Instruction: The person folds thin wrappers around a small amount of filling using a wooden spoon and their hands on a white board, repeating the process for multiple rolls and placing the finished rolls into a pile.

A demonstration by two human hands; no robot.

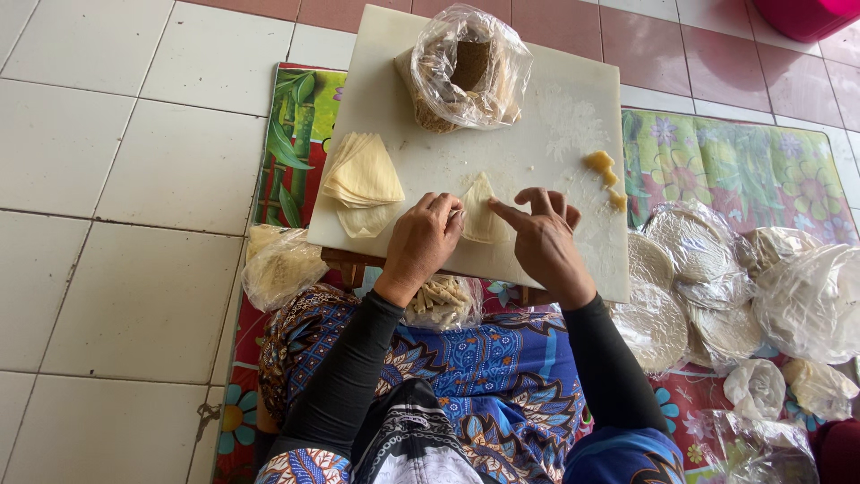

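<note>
Both hands pinch the same folded pastry sheet [481, 215] near the front edge of the white worktop [555, 179]: my left hand [423, 240] curls closed over its left side, fingertips on the dough, and my right hand [545, 237] lies half open, index finger stretched out and pressing the right edge, the other fingers loosely bent.

Going down in size from there, I see the worktop resting on a flowered mat [735, 161] on the tiled floor [116, 179]. To the right lie plastic-wrapped rounds [681, 269] in a heap. A clear bag of brown filling [466, 72] stands at the far edge of the worktop. A stack of cut wrappers [363, 179] sits to the left, and small yellow lumps [605, 170] lie to the right.

I judge the sheet to be very light, limp and easily torn, perhaps slightly tacky. I would hold it at the folded edges with flat fingertips, not the thin middle.
</note>
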